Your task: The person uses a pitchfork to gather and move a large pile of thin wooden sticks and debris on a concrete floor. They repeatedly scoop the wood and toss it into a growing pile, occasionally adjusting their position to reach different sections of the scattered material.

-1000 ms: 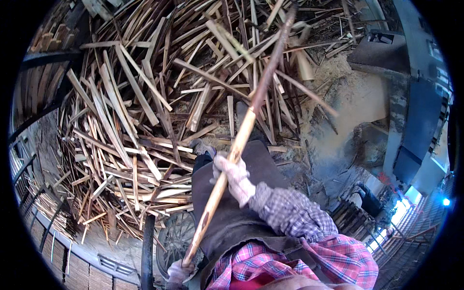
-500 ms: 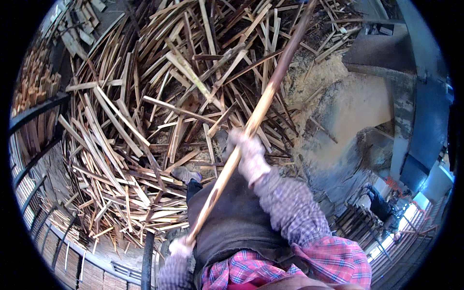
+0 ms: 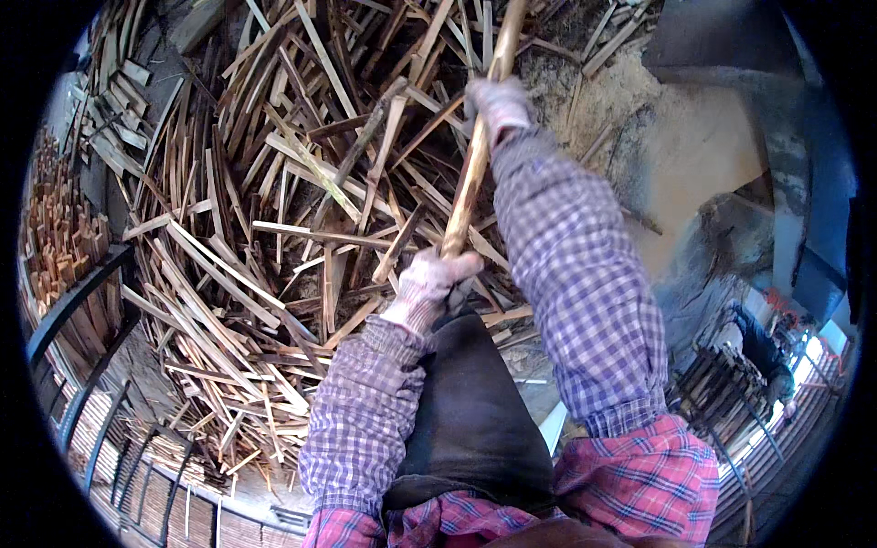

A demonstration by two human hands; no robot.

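Both of my gloved hands grip a long wooden pole (image 3: 470, 178) that runs away from me and out past the top edge. My left hand (image 3: 429, 285) is closed around its near end, just above my dark apron. Farther up, my right hand (image 3: 499, 108) wraps round the shaft with the arm stretched forward. Under and left of the pole lies a large heap of loose wood strips (image 3: 301, 210), crossing at all angles. The pole's far end is out of view, so what it touches cannot be seen.
Wet, muddy ground with a tan puddle (image 3: 699, 169) lies at right, below a dark metal ledge (image 3: 722, 41). A black metal railing (image 3: 78, 301) curves along the left, beside stacked wood pieces (image 3: 68, 237). More bundled wood (image 3: 731, 384) sits at lower right.
Both hands have moved forward with the pole, pushing it away from me. My left hand has risen from the lower edge to mid-view, and my right arm has straightened.
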